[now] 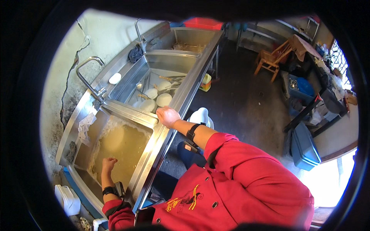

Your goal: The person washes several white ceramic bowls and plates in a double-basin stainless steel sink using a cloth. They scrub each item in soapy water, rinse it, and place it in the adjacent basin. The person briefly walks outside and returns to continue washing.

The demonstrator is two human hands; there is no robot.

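Observation:
My left hand [109,164] hangs over the murky yellow-brown water [124,150] in the nearest basin of a stainless steel sink [157,138]. Its fingers look curled, but whether they hold anything is not plain. A pale round shape [113,138] shows under the water beyond it. My right hand [167,116] rests on the steel rim between the nearest and middle basins, at the front edge. Just past it, the middle basin holds several white bowls [164,100], a ladle [139,86] and utensils with wooden handles [143,96].
Two curved faucets [86,78] [140,34] stand along the wall side. A crumpled cloth [86,127], a scouring pad [71,151] and a white dish [115,78] lie on the ledge. Right of the sink are white bowls [199,116], a yellow-green jug [205,83] and a wooden chair [271,60].

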